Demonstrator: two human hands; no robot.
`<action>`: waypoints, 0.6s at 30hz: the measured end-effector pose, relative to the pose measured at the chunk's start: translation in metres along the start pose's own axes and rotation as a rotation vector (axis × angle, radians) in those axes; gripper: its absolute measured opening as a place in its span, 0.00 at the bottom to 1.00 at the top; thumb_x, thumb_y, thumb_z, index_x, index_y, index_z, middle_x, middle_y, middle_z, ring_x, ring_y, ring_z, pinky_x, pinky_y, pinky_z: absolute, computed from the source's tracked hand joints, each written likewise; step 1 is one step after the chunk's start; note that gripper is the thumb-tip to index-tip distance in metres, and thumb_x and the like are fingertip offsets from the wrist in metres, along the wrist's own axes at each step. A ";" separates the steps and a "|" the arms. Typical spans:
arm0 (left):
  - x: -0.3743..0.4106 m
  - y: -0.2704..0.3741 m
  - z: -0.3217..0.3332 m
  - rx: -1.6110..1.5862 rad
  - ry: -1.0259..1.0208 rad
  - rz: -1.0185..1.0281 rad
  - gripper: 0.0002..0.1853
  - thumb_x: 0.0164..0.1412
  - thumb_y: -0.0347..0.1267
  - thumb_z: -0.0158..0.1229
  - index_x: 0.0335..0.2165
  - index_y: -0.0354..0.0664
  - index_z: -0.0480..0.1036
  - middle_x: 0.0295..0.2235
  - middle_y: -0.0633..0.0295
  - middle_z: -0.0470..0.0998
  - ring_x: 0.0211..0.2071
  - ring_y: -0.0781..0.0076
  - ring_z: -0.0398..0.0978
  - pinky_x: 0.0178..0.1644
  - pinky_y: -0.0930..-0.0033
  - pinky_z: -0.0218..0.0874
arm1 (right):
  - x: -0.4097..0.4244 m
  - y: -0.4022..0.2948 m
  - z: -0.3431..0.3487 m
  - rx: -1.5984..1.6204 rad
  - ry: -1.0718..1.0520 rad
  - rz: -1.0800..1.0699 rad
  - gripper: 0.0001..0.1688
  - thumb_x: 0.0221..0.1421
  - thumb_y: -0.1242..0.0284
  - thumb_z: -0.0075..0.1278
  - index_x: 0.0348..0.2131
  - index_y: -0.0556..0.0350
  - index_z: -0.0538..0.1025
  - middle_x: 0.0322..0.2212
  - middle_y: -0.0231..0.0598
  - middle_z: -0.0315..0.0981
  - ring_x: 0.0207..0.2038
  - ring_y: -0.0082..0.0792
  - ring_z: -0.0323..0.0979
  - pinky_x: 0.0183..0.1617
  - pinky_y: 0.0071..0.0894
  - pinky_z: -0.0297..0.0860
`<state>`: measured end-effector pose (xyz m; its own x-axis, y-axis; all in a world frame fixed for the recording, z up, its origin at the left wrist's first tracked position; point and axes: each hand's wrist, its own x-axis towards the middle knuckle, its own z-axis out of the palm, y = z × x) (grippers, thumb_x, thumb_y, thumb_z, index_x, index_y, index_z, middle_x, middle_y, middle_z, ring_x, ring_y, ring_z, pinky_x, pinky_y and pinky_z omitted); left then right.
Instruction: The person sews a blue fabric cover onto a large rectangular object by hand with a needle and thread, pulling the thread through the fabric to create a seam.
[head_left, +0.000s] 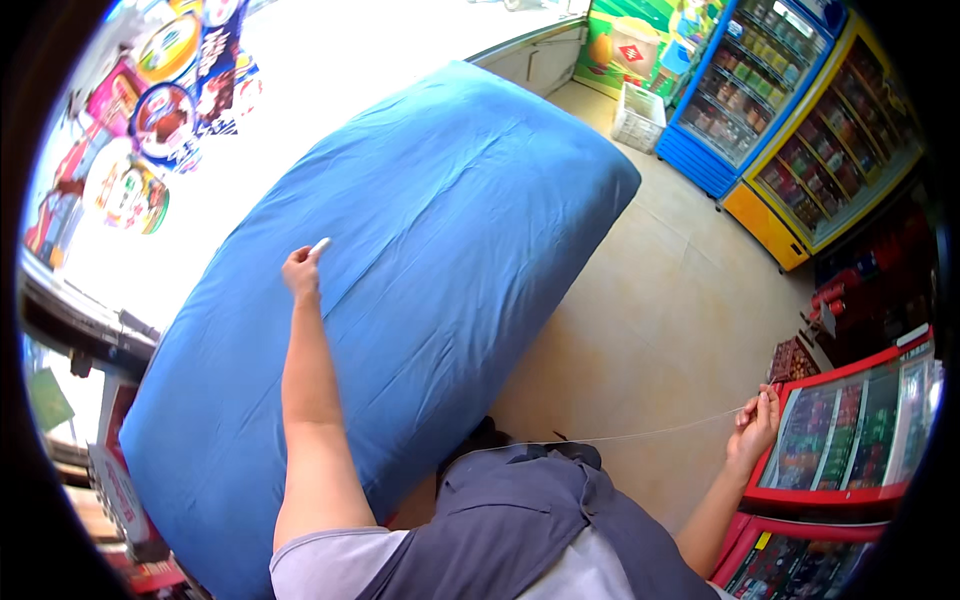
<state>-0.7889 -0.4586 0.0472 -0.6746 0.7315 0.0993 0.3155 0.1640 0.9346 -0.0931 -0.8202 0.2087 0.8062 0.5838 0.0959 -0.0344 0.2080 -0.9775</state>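
Note:
A large bed-shaped form under a fitted blue cloth (450, 247) lies before me, its surface creased lengthwise. Above its left part my left hand (301, 271) grips a small white object (320, 246), perhaps a thread spool; too small to tell. Out to the right, my right hand (754, 424) pinches the end of a thin pale thread (660, 430) between its fingertips. From there the thread runs left across the front of my dark apron (517, 510); its far end cannot be followed.
A white plastic crate (638, 116) stands on the floor beside a blue glass-door fridge (739, 90) and a yellow one (832, 142). Red-framed display coolers (840, 427) are close to my right hand. Bright windows with ice-cream pictures (161, 112) border the left side.

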 end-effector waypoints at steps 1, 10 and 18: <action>0.027 -0.007 0.004 -0.018 0.038 -0.010 0.13 0.52 0.28 0.63 0.38 0.33 0.76 0.30 0.60 0.78 0.30 0.75 0.74 0.35 0.73 0.66 | 0.022 0.009 0.006 -0.004 -0.005 0.021 0.07 0.63 0.73 0.42 0.37 0.54 0.71 0.16 0.27 0.61 0.15 0.16 0.55 0.16 0.15 0.52; 0.020 -0.034 0.051 0.339 0.469 -0.019 0.37 0.49 0.38 0.65 0.54 0.32 0.62 0.49 0.46 0.69 0.51 0.53 0.67 0.56 0.60 0.57 | 0.243 0.096 0.027 -0.080 -0.047 0.143 0.06 0.62 0.71 0.44 0.37 0.53 0.71 0.16 0.27 0.63 0.14 0.16 0.56 0.15 0.16 0.53; -0.245 0.077 0.153 -0.067 0.603 -0.076 0.16 0.62 0.31 0.53 0.46 0.36 0.64 0.31 0.59 0.74 0.25 0.78 0.71 0.28 0.78 0.64 | 0.729 0.188 -0.010 0.477 0.262 0.430 0.08 0.61 0.73 0.45 0.34 0.60 0.73 0.23 0.34 0.72 0.22 0.26 0.68 0.27 0.24 0.72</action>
<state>-0.4972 -0.5237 0.0428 -0.9587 0.2123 0.1893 0.2224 0.1446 0.9642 0.4938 -0.3633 0.0930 0.7769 0.4956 -0.3883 -0.5900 0.3578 -0.7238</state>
